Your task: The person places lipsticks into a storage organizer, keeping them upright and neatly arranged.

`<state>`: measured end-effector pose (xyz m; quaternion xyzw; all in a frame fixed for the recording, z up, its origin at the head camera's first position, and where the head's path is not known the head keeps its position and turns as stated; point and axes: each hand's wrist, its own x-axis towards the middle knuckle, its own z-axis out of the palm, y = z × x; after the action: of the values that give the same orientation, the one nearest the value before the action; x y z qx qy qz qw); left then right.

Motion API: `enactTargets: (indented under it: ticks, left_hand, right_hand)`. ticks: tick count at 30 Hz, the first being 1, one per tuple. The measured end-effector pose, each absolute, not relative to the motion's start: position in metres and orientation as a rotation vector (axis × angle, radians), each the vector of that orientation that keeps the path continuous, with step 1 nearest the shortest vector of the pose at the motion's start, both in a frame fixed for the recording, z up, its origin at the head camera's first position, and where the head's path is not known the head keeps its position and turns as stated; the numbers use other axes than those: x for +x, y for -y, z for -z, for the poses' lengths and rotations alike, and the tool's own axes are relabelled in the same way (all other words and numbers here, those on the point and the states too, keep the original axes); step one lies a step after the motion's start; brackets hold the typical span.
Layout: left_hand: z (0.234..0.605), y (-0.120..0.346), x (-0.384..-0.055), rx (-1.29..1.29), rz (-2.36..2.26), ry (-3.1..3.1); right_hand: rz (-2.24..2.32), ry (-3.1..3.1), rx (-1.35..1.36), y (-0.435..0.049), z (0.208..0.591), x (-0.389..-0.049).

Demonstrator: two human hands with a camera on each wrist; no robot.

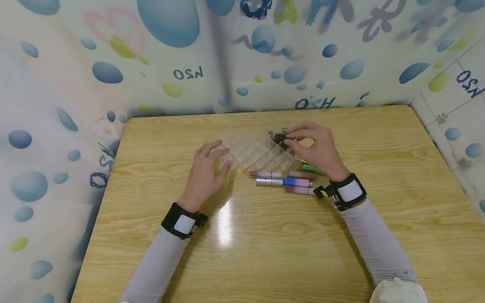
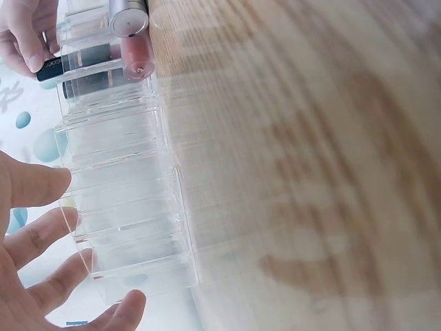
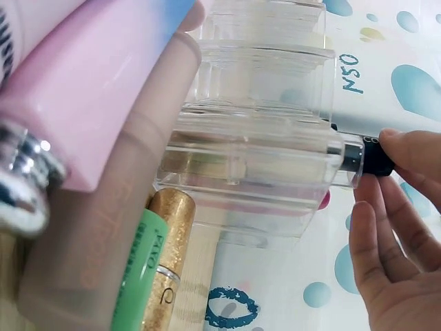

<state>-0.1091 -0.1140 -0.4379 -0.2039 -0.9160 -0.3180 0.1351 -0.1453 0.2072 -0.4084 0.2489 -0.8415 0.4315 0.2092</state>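
At the right end of the clear box (image 1: 246,151), the right hand (image 1: 314,145) pinches one black tube (image 3: 377,156), its lower part blurred behind the walls. The left hand (image 1: 206,172) spreads loose fingers by the other end; contact, hard to tell! On the counter (image 1: 265,248): one green tube (image 3: 141,276), one gold tube (image 3: 176,214), both cut off.

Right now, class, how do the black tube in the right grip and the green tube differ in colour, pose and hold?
Colour: the black tube is dark, the green tube bright. Pose: the black tube stands roughly upright, partly inside the clear organizer; the green tube lies on the table. Hold: the right grip pinches the black tube; the green tube is unheld. Both carry lettering.
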Motion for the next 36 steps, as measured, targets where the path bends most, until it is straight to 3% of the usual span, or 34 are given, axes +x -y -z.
enactTargets:
  ticks: [36]
  left_hand:
    - [0.439,0.114,-0.109,-0.589,0.916,2.661]
  right_hand:
    - [-1.130,2.501,0.640,-0.202,0.419,-0.143]
